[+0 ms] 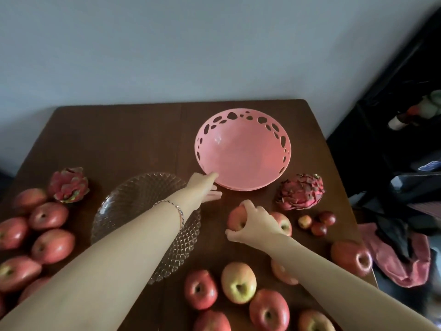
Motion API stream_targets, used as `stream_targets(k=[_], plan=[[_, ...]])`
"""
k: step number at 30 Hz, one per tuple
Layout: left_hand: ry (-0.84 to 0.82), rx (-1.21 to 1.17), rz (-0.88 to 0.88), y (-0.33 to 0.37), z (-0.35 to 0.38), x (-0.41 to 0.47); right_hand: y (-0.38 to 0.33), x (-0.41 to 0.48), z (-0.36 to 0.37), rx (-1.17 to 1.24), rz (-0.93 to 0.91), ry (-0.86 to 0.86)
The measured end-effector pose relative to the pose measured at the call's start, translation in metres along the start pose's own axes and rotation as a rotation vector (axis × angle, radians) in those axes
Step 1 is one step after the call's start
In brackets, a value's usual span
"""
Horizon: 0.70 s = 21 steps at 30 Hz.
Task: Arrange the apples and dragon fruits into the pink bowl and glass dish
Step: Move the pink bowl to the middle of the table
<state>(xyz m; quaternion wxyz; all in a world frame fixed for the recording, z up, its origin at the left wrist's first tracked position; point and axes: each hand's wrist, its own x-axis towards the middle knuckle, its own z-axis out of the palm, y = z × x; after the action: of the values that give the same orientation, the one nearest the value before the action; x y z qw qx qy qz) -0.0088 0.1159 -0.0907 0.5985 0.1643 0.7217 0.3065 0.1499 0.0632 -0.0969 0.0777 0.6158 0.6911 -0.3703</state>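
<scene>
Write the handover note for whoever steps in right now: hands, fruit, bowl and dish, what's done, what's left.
Left hand: pinches the near rim of the pink bowl, thumb on top, fingers below.
Right hand: grips an apple in front of the bowl.
Pink bowl and glass dish: neither holds fruit yet; the left forearm crosses over the dish.
Dragon fruits: one left of the dish, one right of the bowl, both on the table.
Other apples: one cluster at the left, another at the front.
Done: nothing placed.
Left: all apples and both dragon fruits.
</scene>
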Motion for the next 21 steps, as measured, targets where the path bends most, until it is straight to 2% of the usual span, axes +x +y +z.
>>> stream_targets(k=[3,7,10,13,17,21], plan=[[0.007,-0.065,-0.044,0.009,0.008,0.015,0.003,-0.004,-0.033,0.081,-0.054,0.078],[0.049,-0.138,0.007,0.007,0.013,0.019,0.003,-0.010,-0.065,0.206,-0.083,0.219],[0.047,-0.003,0.141,0.008,0.006,0.004,-0.005,-0.014,-0.088,0.305,-0.126,0.364],[0.011,0.143,0.254,0.014,-0.008,-0.031,-0.022,-0.010,-0.108,0.297,-0.201,0.433],[0.019,0.268,0.322,0.009,-0.024,-0.082,-0.045,0.000,-0.111,0.134,-0.183,0.338],[0.043,0.318,0.287,-0.018,-0.043,-0.121,-0.053,-0.008,-0.083,-0.100,-0.166,0.173]])
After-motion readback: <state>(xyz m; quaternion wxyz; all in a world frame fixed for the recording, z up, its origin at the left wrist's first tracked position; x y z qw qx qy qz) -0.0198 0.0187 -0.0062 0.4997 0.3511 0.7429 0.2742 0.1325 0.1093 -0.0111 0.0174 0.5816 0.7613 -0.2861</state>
